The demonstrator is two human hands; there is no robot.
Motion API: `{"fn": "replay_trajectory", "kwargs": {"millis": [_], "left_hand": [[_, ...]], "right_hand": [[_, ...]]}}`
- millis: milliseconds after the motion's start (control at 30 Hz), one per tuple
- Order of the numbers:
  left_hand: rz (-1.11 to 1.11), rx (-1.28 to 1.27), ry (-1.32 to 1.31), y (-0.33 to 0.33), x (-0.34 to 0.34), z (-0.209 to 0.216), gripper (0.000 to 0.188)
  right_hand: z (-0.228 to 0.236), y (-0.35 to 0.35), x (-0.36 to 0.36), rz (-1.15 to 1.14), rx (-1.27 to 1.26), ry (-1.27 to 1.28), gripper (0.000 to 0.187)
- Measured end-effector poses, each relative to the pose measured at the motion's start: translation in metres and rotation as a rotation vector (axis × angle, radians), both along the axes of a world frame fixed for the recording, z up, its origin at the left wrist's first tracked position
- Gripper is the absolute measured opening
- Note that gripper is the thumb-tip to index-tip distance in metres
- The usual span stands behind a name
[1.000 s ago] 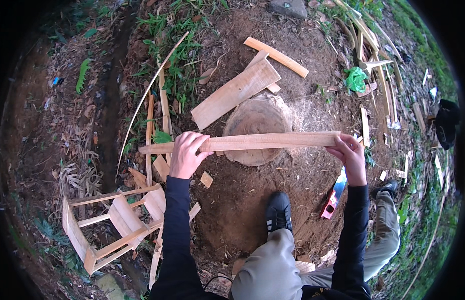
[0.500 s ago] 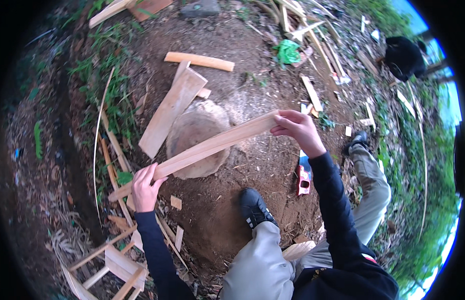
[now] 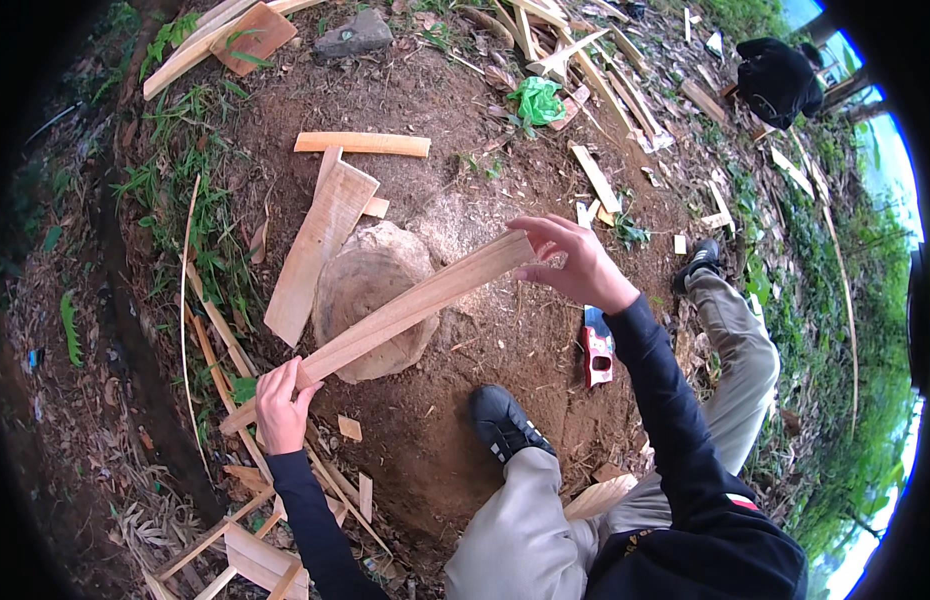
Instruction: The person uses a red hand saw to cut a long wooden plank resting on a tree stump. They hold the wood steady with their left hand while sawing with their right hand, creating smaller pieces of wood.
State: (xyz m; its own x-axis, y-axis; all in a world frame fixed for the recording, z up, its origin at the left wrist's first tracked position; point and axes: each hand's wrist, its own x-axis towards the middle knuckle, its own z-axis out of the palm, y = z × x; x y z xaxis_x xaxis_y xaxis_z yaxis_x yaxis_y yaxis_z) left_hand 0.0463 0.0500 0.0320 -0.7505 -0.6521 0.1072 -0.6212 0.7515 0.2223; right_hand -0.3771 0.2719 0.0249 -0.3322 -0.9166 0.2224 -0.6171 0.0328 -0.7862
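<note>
A long, narrow wooden strip (image 3: 415,312) slants over the tree stump (image 3: 370,290), its right end farther away than its left. My left hand (image 3: 282,405) is closed round the strip near its left end, and a short piece sticks out past the fingers. At the other end, my right hand (image 3: 575,262) grips the tip between the thumb and curved fingers. A wide board (image 3: 323,245) leans by the stump's left side, partly over another piece of wood. Right of the stump, a saw with a red handle (image 3: 597,362) lies on the dirt.
A curved wooden piece (image 3: 363,145) lies beyond the stump. Wood scraps and a green plastic bag (image 3: 537,102) are at the far right. A wooden frame (image 3: 255,555) is at lower left. My black shoe (image 3: 505,422) stands near the stump. Another person (image 3: 778,82) crouches far right.
The view has shifted, so the ground things sit farther left and mostly lower. Both hands still hold the strip. The right hand's fingers have shifted at the tip, showing more of its end.
</note>
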Motion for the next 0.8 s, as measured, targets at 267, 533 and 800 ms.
{"fn": "replay_trajectory", "kwargs": {"millis": [267, 533, 800], "left_hand": [[-0.032, -0.008, -0.003, -0.002, -0.002, 0.001, 0.054], [-0.020, 0.025, 0.013, -0.001, -0.002, 0.004, 0.054], [-0.026, -0.023, -0.006, 0.001, -0.001, 0.001, 0.050]], "right_hand": [[0.009, -0.019, -0.021, 0.195, 0.169, 0.299, 0.053], [0.007, -0.024, -0.022, 0.207, 0.161, 0.311, 0.049], [-0.003, -0.023, -0.023, 0.189, 0.049, 0.128, 0.046]]}}
